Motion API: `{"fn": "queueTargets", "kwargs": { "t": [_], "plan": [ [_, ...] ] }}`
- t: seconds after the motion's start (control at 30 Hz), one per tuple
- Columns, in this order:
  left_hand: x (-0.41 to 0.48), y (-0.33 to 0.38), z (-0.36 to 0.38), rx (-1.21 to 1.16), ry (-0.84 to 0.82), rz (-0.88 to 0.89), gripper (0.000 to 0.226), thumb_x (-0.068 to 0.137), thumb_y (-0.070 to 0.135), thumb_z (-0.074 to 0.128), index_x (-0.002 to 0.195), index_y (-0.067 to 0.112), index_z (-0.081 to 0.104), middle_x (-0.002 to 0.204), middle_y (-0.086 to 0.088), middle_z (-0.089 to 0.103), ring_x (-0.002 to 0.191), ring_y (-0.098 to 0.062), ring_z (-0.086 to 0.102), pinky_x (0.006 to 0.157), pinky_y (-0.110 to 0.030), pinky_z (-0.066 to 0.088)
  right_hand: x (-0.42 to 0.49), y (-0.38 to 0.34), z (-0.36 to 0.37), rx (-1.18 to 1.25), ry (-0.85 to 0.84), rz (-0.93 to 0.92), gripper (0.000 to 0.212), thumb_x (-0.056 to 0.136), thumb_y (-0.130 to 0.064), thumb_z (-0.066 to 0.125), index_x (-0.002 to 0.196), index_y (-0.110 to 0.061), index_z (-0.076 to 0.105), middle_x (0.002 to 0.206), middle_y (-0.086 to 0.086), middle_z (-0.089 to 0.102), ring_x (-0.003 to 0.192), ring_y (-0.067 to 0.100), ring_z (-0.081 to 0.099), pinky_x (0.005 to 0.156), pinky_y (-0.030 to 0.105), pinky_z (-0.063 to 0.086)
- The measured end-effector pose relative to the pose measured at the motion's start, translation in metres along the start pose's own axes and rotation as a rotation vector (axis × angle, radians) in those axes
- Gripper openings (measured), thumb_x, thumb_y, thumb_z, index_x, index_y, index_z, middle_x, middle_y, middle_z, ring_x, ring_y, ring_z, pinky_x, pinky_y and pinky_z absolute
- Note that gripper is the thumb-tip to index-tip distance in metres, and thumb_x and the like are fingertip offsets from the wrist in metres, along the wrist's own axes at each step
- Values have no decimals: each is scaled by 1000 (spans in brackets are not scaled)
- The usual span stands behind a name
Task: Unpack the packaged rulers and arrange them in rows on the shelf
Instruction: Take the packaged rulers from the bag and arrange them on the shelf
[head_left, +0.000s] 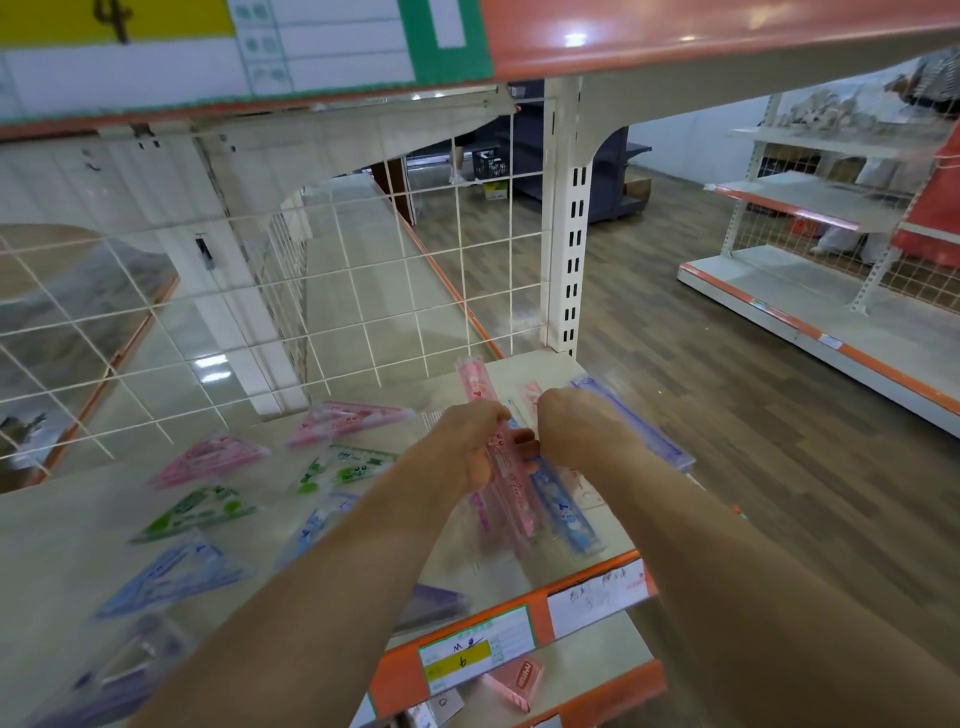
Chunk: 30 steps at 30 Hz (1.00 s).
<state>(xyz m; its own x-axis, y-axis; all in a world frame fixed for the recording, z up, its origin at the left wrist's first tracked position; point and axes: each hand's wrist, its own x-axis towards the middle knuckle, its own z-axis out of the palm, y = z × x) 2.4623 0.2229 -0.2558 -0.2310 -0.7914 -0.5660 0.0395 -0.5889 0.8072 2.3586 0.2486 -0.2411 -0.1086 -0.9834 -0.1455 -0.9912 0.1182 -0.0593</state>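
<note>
Both my hands meet over the right end of the cream shelf (72, 525). My left hand (470, 441) grips a long pink packaged ruler (506, 488) that reaches from the wire back toward the shelf's front edge. My right hand (576, 431) is curled next to it, pinching the same pink pack near its middle. A blue ruler (566, 512) lies just right of the pink one, and a purple-blue ruler (649, 434) lies beyond my right hand. Several triangular set squares lie in rows on the left: pink (213, 460), green (200, 512), blue (171, 577).
A white wire grid (311, 291) backs the shelf, and a slotted upright post (571, 249) stands at its right end. Orange price strips (519, 629) run along the front edge. A pink box (517, 680) sits on the lower shelf. Wooden floor and another shelf unit (810, 306) lie to the right.
</note>
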Motion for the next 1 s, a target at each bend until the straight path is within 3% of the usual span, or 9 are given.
{"fn": "queueTargets", "kwargs": {
  "t": [0.1, 0.33, 0.5, 0.63, 0.73, 0.87, 1.0],
  "plan": [
    [4, 0, -1, -8, -13, -17, 37, 98, 7, 37, 133, -4, 41, 96, -24, 60, 71, -33, 62, 46, -41, 56, -2, 3, 5, 3, -26, 3, 25, 95, -9, 47, 118, -3, 53, 122, 13, 56, 114, 28, 54, 86, 30, 45],
    [5, 8, 0, -35, -22, 9, 37, 98, 9, 40, 133, -3, 42, 84, -21, 60, 66, -30, 61, 48, -37, 57, 11, 5, 10, -48, -75, -93, 28, 93, -13, 51, 119, -5, 53, 120, 13, 52, 116, 28, 47, 90, 33, 42],
    [7, 19, -6, -134, 3, 38, 40, 96, 7, 38, 135, -3, 36, 92, -25, 62, 68, -34, 64, 54, -42, 57, 36, 3, -3, -60, -43, -182, 26, 95, -10, 45, 118, -3, 56, 109, 10, 51, 114, 26, 48, 89, 32, 39],
    [6, 25, -13, -168, 7, 69, 13, 98, 2, 36, 109, -1, 42, 64, -20, 62, 46, -28, 62, 50, -37, 54, 82, 3, -9, -99, -56, -175, 31, 88, -8, 54, 118, -4, 58, 111, 10, 62, 107, 28, 60, 84, 34, 48],
    [0, 30, -10, -181, 6, 67, 9, 98, 2, 34, 101, 0, 42, 60, -18, 62, 43, -25, 61, 53, -35, 53, 109, 1, -13, -116, -90, -163, 38, 84, -14, 64, 120, -4, 57, 106, 6, 65, 96, 25, 64, 78, 33, 52],
    [5, 35, -9, -222, 69, 64, 19, 96, 1, 34, 114, 1, 39, 62, -20, 62, 44, -27, 63, 56, -39, 54, 140, -7, -20, -105, -236, -120, 38, 84, -21, 66, 119, -8, 60, 99, 4, 63, 91, 22, 61, 81, 31, 51],
    [10, 36, -11, -243, 128, 71, 36, 97, 2, 34, 134, -1, 32, 77, -22, 58, 47, -28, 63, 48, -37, 55, 154, -13, -16, -11, -261, -94, 40, 95, -31, 53, 126, -7, 55, 122, 9, 60, 112, 29, 58, 95, 41, 49]
  ]
}}
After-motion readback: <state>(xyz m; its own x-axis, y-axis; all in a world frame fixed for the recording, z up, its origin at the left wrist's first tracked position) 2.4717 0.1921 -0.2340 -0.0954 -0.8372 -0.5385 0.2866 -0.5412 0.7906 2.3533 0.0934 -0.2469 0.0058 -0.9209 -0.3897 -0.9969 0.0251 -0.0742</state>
